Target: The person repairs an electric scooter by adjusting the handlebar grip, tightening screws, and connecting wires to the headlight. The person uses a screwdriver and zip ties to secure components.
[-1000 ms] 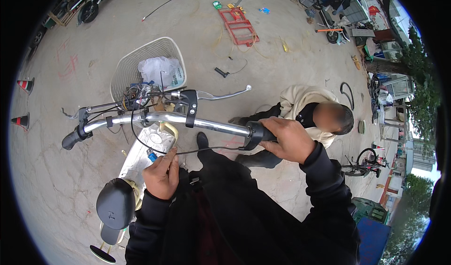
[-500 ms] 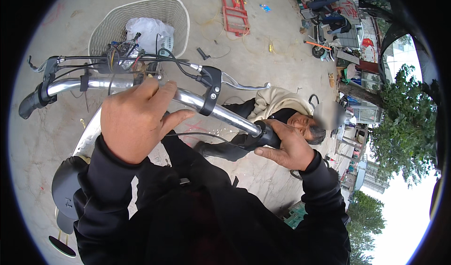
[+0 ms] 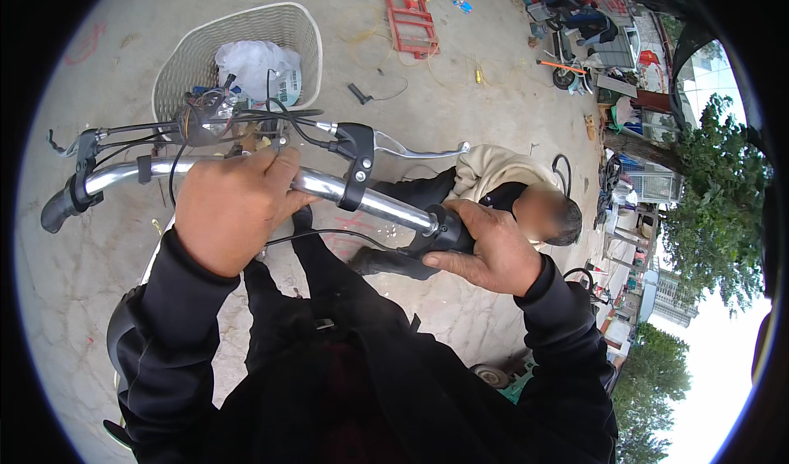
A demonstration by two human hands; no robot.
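Note:
A chrome bicycle handlebar [image 3: 374, 203] runs across the view, with black grips at both ends and a silver brake lever [image 3: 415, 148] on its right side. My left hand [image 3: 232, 207] is wrapped over the bar's middle, near the stem. My right hand [image 3: 489, 249] grips the black right handgrip [image 3: 440, 230]. A white wire basket [image 3: 283, 32] holding a white plastic bag [image 3: 255, 65] sits ahead of the bar, with black cables bundled behind it.
Another person [image 3: 514, 197] in a beige top crouches low on the right, beside the bike. A red metal frame [image 3: 409, 16] and small tools lie on the concrete farther off. Parked vehicles, clutter and trees fill the right edge.
My left hand rose from a silver part below the bar and closed over the bar's middle. The view shifted, so the handlebar now sits lower and more central.

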